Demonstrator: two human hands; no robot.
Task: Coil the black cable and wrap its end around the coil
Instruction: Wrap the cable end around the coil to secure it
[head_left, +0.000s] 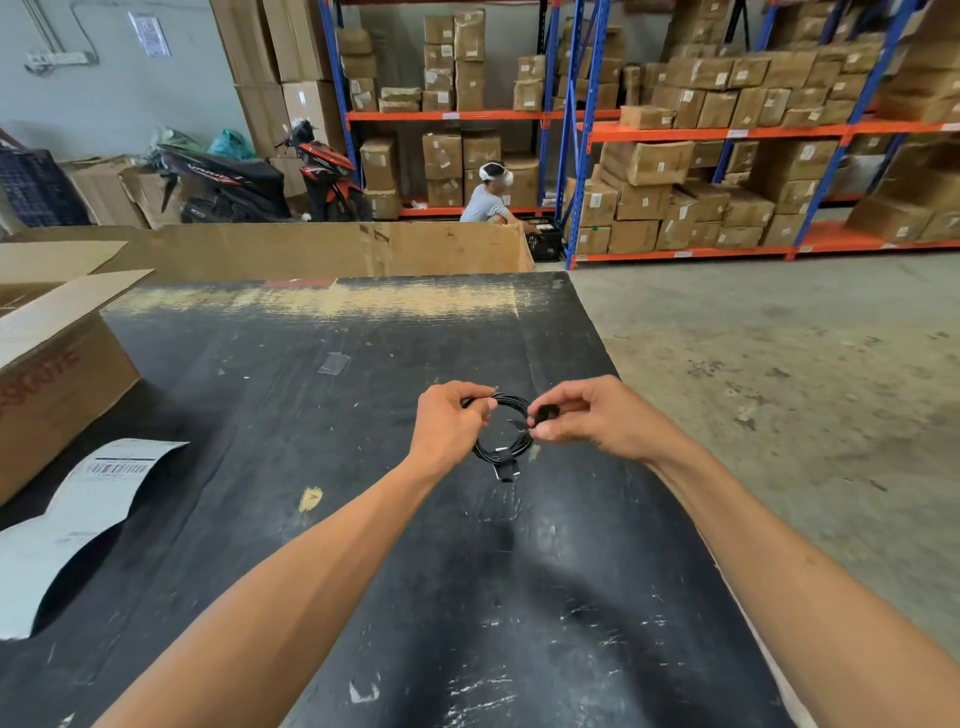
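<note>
The black cable (500, 453) is wound into a small round coil, held up over the black table (291, 415). My left hand (449, 423) pinches the coil's left side between thumb and fingers. My right hand (592, 415) grips the coil's right side, fingers closed on a dark bunched part of the cable (545, 413). A short connector end (506, 472) with a pale tip hangs from the coil's bottom. The coil's left edge is hidden behind my left fingers.
An open cardboard box (57, 374) stands at the table's left. A curled white shipping label (78, 514) lies near the left edge. The table ends at the right over a concrete floor (779, 364). A person (491, 195) crouches by far shelving (675, 130).
</note>
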